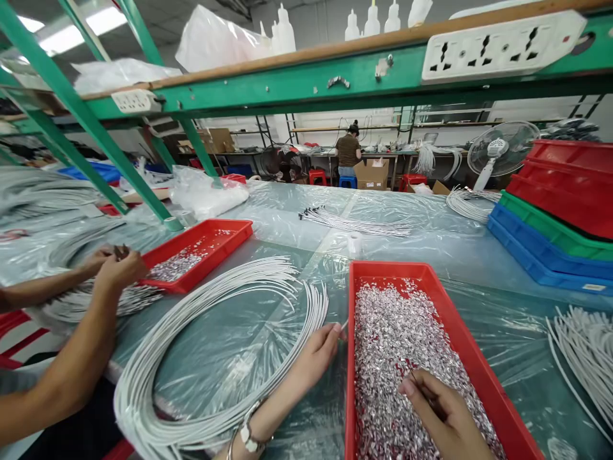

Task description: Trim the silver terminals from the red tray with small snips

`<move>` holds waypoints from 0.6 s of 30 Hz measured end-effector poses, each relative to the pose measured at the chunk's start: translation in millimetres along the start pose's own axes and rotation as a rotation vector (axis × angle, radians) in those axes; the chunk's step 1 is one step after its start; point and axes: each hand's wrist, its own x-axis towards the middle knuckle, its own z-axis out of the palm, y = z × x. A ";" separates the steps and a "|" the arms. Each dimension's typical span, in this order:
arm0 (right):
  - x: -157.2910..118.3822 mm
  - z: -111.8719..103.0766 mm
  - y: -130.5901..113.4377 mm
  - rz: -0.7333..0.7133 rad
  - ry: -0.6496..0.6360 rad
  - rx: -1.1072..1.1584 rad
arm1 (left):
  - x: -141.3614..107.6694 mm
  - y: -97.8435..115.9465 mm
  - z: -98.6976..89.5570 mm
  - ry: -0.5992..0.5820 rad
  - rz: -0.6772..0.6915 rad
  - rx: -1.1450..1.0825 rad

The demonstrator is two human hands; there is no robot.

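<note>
- Evidently the left hand (316, 351) pinches a thin white cable end (345, 325) between thumb and forefinger, the tip poking out just beside the left wall of a red plastic tray (351, 364).
- The right hand (440, 412) hovers over that tray, thumb and forefinger drawn close together around something dark and slender; whether they grasp it, I cannot tell.
- Below the right hand spread countless small metal pieces (393, 338), silvery, glinting and crumpled-looking, heaped loosely across the tray floor.
- Left of the tray lies a coil of white cables (136, 383), smooth and rounded, its loose ends fanning out; the left forearm, wearing a metal-banded wristwatch (249, 436), passes over its near side.
- Beneath everything, a glossy, wrinkled clear plastic sheet (215, 348) covers the bluish-green tabletop.
- Farther left, a co-worker's hands (117, 267) meet near a shallower-filled red tray (215, 263).
- Beyond, black-tipped white cables (359, 223) lie in a straight bundle; stacked plastic trays (565, 185), red, green and blue, rise at right.
- Overhead runs a green metal beam (287, 92).
</note>
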 end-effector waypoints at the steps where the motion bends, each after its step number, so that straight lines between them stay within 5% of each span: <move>1: -0.5 0.2 -0.6 -0.002 -0.003 -0.016 | -2.6 3.6 -2.9 0.071 0.028 -0.045; 5: -0.7 0.0 -2.4 -0.015 -0.014 -0.067 | -15.4 28.9 -6.5 0.271 0.131 -0.165; 11: -0.8 -3.4 -16.4 0.012 -0.058 -0.110 | -31.4 48.1 23.5 -0.154 0.134 -0.157; 18: -0.6 -4.6 -27.6 0.024 -0.042 -0.151 | -39.8 41.3 20.5 -0.382 0.049 -0.162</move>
